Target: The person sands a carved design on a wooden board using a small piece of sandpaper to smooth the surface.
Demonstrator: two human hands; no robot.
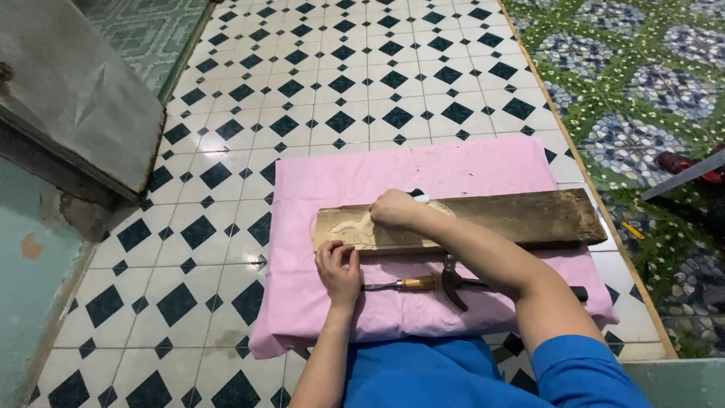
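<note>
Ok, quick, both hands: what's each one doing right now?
Left hand: fingers curled, pressing on the near edge of the carved wooden plank; grips nothing.
Right hand: closed on a small dark-and-white tool on the carving; too hidden to identify.

plank [483, 217]: 1 | chisel [400, 285]: 1 | hammer [455, 281]: 1 | pink cloth [393, 175]: 1

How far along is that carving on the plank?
Done: a pale relief shape is cut into the left end of the wooden plank. In hand: the right hand works on that carved patch with a small tool, mostly hidden, while the left hand steadies the plank's near edge. Left: the rest of the plank is dark and uncut. A chisel and hammer lie on the pink cloth.
</note>
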